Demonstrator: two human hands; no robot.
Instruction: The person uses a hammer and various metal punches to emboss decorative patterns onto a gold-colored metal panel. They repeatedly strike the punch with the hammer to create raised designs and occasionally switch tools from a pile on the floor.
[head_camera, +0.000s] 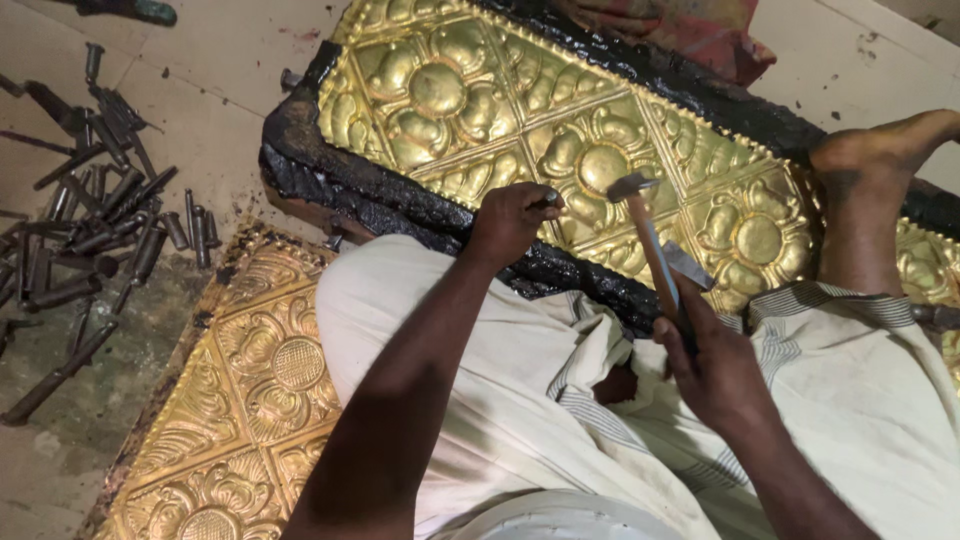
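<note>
A long embossed brass sheet with flower panels lies on a black pitch bed. My left hand is closed around a small metal punch, its tip resting near the sheet's near edge. My right hand grips the handle of a small hammer, whose head hovers just right of the punch, above a flower panel. My bare foot rests on the sheet at the right. My knees, in white cloth, cover the near edge of the bed.
Several dark steel punches and chisels lie scattered on the floor at the left. A second embossed brass panel lies on the floor at the lower left. Red cloth sits beyond the pitch bed.
</note>
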